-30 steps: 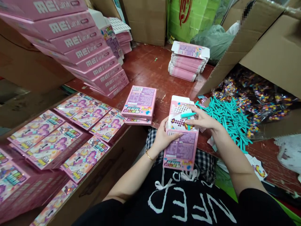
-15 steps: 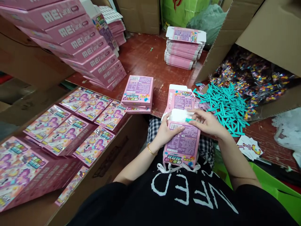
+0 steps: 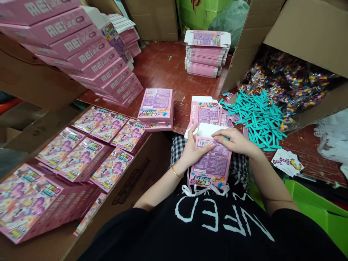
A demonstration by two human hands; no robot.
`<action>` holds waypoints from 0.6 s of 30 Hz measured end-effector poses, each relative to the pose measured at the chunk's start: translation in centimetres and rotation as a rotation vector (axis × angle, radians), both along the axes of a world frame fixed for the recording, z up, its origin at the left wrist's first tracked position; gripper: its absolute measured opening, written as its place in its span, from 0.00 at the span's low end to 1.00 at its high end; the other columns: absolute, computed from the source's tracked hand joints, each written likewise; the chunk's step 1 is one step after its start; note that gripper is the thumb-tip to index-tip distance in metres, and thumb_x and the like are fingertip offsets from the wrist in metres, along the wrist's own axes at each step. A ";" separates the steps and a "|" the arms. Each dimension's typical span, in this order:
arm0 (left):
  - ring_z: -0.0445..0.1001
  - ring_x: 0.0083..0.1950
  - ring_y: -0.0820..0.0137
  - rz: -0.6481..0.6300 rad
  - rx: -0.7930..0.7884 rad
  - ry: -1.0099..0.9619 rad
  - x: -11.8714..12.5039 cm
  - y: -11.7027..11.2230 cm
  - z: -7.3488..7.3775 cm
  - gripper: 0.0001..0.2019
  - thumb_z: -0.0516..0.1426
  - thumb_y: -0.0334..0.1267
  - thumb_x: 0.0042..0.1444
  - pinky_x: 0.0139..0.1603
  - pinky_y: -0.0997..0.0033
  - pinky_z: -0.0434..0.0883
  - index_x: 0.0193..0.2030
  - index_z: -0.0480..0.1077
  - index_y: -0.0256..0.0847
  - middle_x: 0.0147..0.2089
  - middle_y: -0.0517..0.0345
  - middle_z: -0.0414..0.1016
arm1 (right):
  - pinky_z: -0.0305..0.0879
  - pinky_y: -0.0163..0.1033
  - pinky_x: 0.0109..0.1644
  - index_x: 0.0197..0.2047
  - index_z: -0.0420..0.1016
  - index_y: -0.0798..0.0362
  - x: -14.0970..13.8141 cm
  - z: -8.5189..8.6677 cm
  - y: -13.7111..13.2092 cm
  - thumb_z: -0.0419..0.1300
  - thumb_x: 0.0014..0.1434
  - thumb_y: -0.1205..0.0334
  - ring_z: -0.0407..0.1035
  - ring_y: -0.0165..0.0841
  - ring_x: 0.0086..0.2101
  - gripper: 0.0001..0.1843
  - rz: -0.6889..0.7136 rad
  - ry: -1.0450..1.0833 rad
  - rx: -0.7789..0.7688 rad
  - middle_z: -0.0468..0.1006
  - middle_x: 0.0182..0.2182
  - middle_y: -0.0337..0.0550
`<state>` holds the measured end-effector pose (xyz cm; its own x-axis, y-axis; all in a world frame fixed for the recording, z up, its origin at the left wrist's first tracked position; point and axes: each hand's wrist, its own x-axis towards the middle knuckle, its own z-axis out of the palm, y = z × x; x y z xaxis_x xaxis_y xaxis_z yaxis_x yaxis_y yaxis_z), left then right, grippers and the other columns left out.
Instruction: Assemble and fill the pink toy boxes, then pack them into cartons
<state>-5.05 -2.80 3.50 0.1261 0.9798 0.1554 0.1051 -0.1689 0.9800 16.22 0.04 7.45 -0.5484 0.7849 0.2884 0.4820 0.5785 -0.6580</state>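
A pink and purple carton [image 3: 209,163] rests on my lap, printed back up, its white top flap [image 3: 208,129] standing open at the far end. My left hand [image 3: 196,151] grips the carton's left side, thumb across the printed face near the barcode. At the opening, my right hand [image 3: 236,142] has its fingers closed over the top edge. A sliver of teal plastic tweezers [image 3: 226,138] shows beneath those fingers; the rest is hidden. Just beyond lie flat pink cartons [image 3: 205,111], and to the right a heap of teal tweezers [image 3: 261,117].
Small filled bags [image 3: 293,83] spill from a tilted cardboard box at right, near printed cards [image 3: 287,162]. Folded cartons [image 3: 208,58] are stacked at the back. Closed boxes [image 3: 155,105] stand left of my lap, beside a tall stack [image 3: 98,61] and a large carton of packed boxes [image 3: 78,159].
My right hand has moved slightly left and closed over the carton's opening, and less of the teal tweezers shows. My left hand keeps its hold. The view has shifted a little.
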 end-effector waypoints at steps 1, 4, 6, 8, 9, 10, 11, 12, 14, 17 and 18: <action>0.65 0.67 0.53 0.021 0.005 0.001 0.0 0.1 -0.1 0.49 0.70 0.52 0.47 0.68 0.51 0.65 0.70 0.49 0.42 0.68 0.41 0.61 | 0.66 0.45 0.47 0.41 0.80 0.49 0.2 -0.1 -0.1 0.58 0.65 0.52 0.75 0.38 0.40 0.13 -0.070 0.024 0.059 0.82 0.40 0.45; 0.66 0.67 0.55 0.040 0.003 -0.013 -0.1 0.2 -0.4 0.48 0.69 0.50 0.48 0.69 0.51 0.64 0.70 0.49 0.43 0.68 0.41 0.62 | 0.62 0.47 0.50 0.35 0.79 0.50 0.8 -0.6 -0.7 0.61 0.64 0.50 0.73 0.39 0.40 0.13 -0.181 0.016 0.183 0.81 0.36 0.45; 0.69 0.65 0.55 0.005 -0.018 -0.036 -0.1 0.3 -0.7 0.47 0.69 0.49 0.49 0.68 0.50 0.66 0.69 0.48 0.42 0.65 0.41 0.65 | 0.60 0.49 0.52 0.36 0.79 0.50 1.2 -1.1 -1.0 0.61 0.64 0.50 0.73 0.38 0.39 0.13 -0.147 -0.024 0.156 0.82 0.34 0.43; 0.71 0.62 0.56 -0.015 -0.034 -0.055 -0.1 0.4 -0.8 0.46 0.69 0.49 0.49 0.66 0.50 0.68 0.69 0.49 0.43 0.64 0.42 0.67 | 0.61 0.51 0.55 0.44 0.80 0.48 1.4 -1.6 -1.1 0.60 0.65 0.51 0.73 0.39 0.41 0.12 -0.112 -0.008 0.099 0.82 0.35 0.43; 0.70 0.63 0.56 -0.007 -0.032 -0.053 -0.1 0.4 -0.9 0.45 0.69 0.49 0.49 0.66 0.51 0.68 0.69 0.50 0.44 0.64 0.43 0.66 | 0.61 0.51 0.56 0.48 0.79 0.47 1.4 -1.8 -1.0 0.60 0.65 0.51 0.73 0.40 0.44 0.13 -0.102 0.018 0.080 0.83 0.38 0.44; 0.69 0.64 0.56 0.009 -0.024 -0.046 0.0 0.4 -0.9 0.44 0.69 0.49 0.49 0.66 0.51 0.68 0.68 0.51 0.44 0.66 0.43 0.64 | 0.61 0.52 0.58 0.50 0.78 0.47 1.4 -2.0 -0.9 0.60 0.65 0.52 0.72 0.41 0.48 0.14 -0.093 0.048 0.071 0.82 0.41 0.45; 0.68 0.65 0.56 0.020 -0.019 -0.041 0.0 0.4 -1.0 0.44 0.69 0.49 0.49 0.67 0.52 0.67 0.68 0.52 0.45 0.67 0.43 0.63 | 0.60 0.53 0.60 0.50 0.78 0.47 1.4 -2.2 -0.7 0.60 0.64 0.52 0.71 0.42 0.50 0.14 -0.078 0.069 0.067 0.82 0.44 0.46; 0.68 0.65 0.56 0.015 -0.025 -0.043 0.0 0.4 -1.1 0.43 0.68 0.49 0.49 0.66 0.52 0.67 0.67 0.53 0.45 0.67 0.44 0.62 | 0.59 0.55 0.62 0.50 0.78 0.47 1.3 -2.3 -0.5 0.61 0.63 0.52 0.71 0.42 0.51 0.14 -0.059 0.076 0.063 0.81 0.46 0.46; 0.70 0.63 0.56 -0.039 -0.062 -0.075 0.0 0.4 -1.2 0.43 0.67 0.51 0.50 0.63 0.53 0.70 0.68 0.51 0.45 0.65 0.43 0.65 | 0.56 0.57 0.65 0.49 0.78 0.46 1.3 -2.6 -0.4 0.64 0.61 0.51 0.72 0.42 0.50 0.15 -0.040 0.071 0.051 0.81 0.44 0.44; 0.72 0.60 0.58 -0.052 -0.059 -0.110 -0.5 0.4 -1.4 0.42 0.65 0.53 0.52 0.60 0.56 0.71 0.69 0.52 0.46 0.64 0.45 0.67 | 0.55 0.58 0.67 0.55 0.74 0.45 1.4 -3.6 -0.7 0.68 0.57 0.50 0.70 0.43 0.53 0.23 -0.209 0.194 0.090 0.80 0.44 0.45; 0.72 0.59 0.59 -0.022 -0.038 -0.087 -0.8 0.4 -1.5 0.39 0.65 0.54 0.52 0.59 0.58 0.71 0.67 0.55 0.45 0.64 0.46 0.67 | 0.57 0.57 0.67 0.57 0.72 0.44 1.2 -4.1 -1.0 0.69 0.55 0.50 0.68 0.44 0.56 0.27 -0.304 0.290 0.112 0.78 0.49 0.46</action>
<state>-5.82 -2.41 2.04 0.1356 0.9823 0.1295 0.0159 -0.1328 0.9910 17.46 -0.93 3.38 -0.1811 0.8534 0.4888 0.4457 0.5143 -0.7327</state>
